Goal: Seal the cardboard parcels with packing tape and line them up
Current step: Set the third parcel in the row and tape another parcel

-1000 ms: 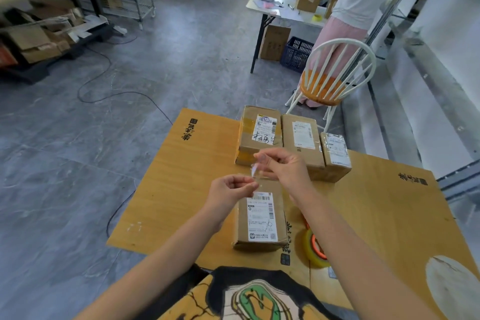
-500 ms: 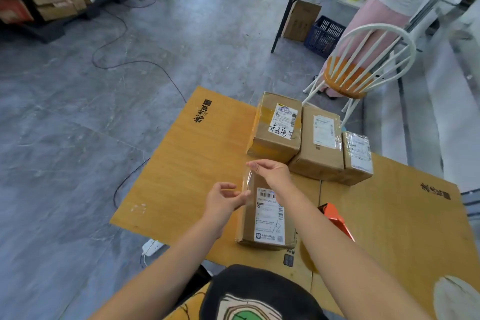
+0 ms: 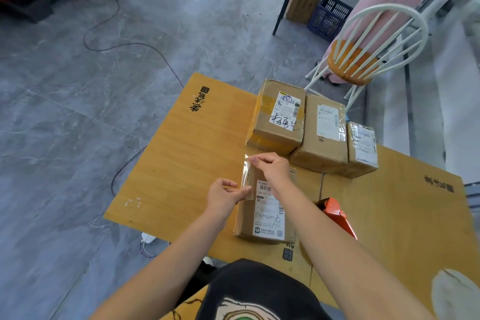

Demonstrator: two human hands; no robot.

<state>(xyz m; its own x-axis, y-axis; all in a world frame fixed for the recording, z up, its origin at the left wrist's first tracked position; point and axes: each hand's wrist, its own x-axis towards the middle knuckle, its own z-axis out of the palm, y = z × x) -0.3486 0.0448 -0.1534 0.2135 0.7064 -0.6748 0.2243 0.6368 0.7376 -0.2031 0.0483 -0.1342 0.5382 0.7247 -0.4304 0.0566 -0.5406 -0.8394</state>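
Strip of clear packing tape (image 3: 244,176), stretched taut and near upright over the left edge of the near parcel (image 3: 268,215); lower end at or just off the cardboard, cannot tell which. Top end pinched by the right grip (image 3: 272,167), thumb and forefinger closed on it; bottom end pinched likewise by the left grip (image 3: 224,196).

Judged featherlight, limp and sticky on one face, so apt to fold on itself or cling to skin. Best held only at the two ends, kept in tension, then laid down and smoothed from one end.

Near parcel lying flat on the desk (image 3: 187,158), label up, close to the body. Looks small and stiff-sided, probably light enough to slide when pressed, so worth steadying with a palm.

Beyond it, three more parcels (image 3: 319,153) side by side in a row at the far edge, touching one another, seemingly taped already. Orange tape dispenser (image 3: 335,213) just right of the near parcel, partly hidden behind the right forearm. White chair (image 3: 374,41) past the desk, on the grey floor (image 3: 78,112).
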